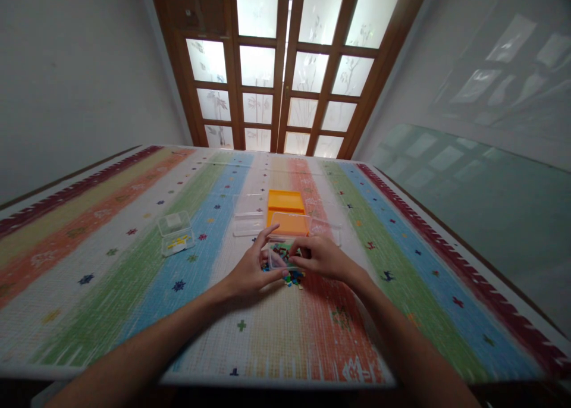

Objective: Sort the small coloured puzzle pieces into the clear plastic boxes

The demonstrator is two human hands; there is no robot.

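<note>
My left hand (254, 268) is wrapped round the near left side of a small clear plastic box (285, 267), thumb in front and forefinger raised. Small colourful pieces (293, 278) lie on the cloth under and around the box, and more dark and green ones show in or behind it. My right hand (322, 257) is at the box's right side, its fingers bent and pinched together over the pieces. What those fingertips hold, if anything, is too small to make out.
An open orange case (286, 200) lies just beyond my hands, with clear open boxes (248, 224) beside it. Further left, a clear box (177, 242) holds yellow pieces. A striped cloth (187, 330) covers the table.
</note>
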